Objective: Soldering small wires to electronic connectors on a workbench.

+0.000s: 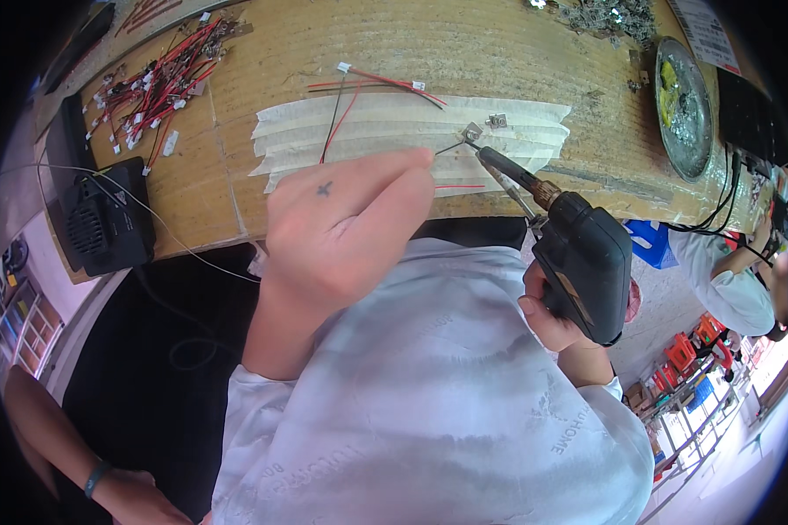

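The right hand [556,319], at centre right of the frame, is gripping a black pistol-type soldering gun [582,254], its tip reaching up to a small metal part [473,132] just above centre. The left hand [346,227], in the middle of the frame, is stretching toward the same spot with the fingers extended; a thin black wire [449,147] is running from its fingertips to the part, so it is probably pinching that wire, though the grip itself is facing away and I cannot tell for sure. The part is lying on strips of pale tape [394,131] laid across the wooden surface [236,105].

To do this joint well, the left hand should be keeping the wire end pressed still against the part while the tip is touching both at once, and the fingers should be staying clear of the hot barrel.

Red and black leads [359,92] are lying on the tape above the hand; a heap of similar leads [158,79] is sitting at upper left, a metal dish [685,105] at upper right.

The contact point is too small to judge, the left fingertips are hidden, and any solder is not making itself out.
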`<state>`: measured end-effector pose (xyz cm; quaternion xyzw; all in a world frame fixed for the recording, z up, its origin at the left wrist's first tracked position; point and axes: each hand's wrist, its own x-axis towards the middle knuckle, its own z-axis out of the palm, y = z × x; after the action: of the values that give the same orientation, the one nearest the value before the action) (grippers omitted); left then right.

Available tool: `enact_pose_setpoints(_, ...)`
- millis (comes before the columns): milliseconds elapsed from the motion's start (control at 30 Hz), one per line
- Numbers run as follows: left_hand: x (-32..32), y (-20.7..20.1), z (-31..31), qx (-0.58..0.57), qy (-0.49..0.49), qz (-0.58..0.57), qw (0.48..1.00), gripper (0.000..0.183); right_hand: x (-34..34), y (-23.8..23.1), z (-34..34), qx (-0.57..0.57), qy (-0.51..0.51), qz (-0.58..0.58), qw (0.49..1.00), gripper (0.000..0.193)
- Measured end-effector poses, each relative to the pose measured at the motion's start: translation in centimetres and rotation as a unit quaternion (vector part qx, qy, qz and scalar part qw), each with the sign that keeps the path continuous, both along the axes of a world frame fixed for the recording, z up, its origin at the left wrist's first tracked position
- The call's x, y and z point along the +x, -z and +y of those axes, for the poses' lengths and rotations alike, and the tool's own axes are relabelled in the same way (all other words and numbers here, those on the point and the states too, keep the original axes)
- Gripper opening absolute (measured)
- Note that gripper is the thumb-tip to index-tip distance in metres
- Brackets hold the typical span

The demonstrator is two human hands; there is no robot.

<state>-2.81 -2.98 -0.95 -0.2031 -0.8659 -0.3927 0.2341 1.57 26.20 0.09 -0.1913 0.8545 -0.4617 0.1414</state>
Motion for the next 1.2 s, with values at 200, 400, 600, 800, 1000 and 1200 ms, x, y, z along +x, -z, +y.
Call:
enact_pose_setpoints(200,0.0,0.0,0.0,0.001,-0.002,0.007,1.000,0.014,0.2,0.3,0.1,-0.017,0.012,0.004,1.000,0.024)
enact_pose_setpoints(400,-0.1,0.2,0.1,-0.010,-0.021,0.017,1.000,0.016,0.0,0.2,0.1,0.010,-0.006,0.010,1.000,0.023)
enact_pose_setpoints(600,0.1,0.2,0.2,-0.004,-0.012,0.010,1.000,0.016,-1.6,-1.1,-0.7,0.048,-0.047,0.040,0.997,0.023)
enact_pose_setpoints(800,0.0,0.3,0.1,-0.005,-0.014,0.008,1.000,0.015,-0.2,0.0,0.0,0.006,-0.006,-0.003,1.000,0.022)
enact_pose_setpoints(1000,0.1,0.2,0.0,-0.012,-0.023,0.003,1.000,0.016,-0.2,0.2,0.0,-0.004,-0.001,0.002,1.000,0.021)
enact_pose_setpoints(1200,0.1,0.2,0.1,0.001,-0.009,0.005,1.000,0.017,-0.4,0.4,0.0,0.000,-0.016,0.007,1.000,0.022)
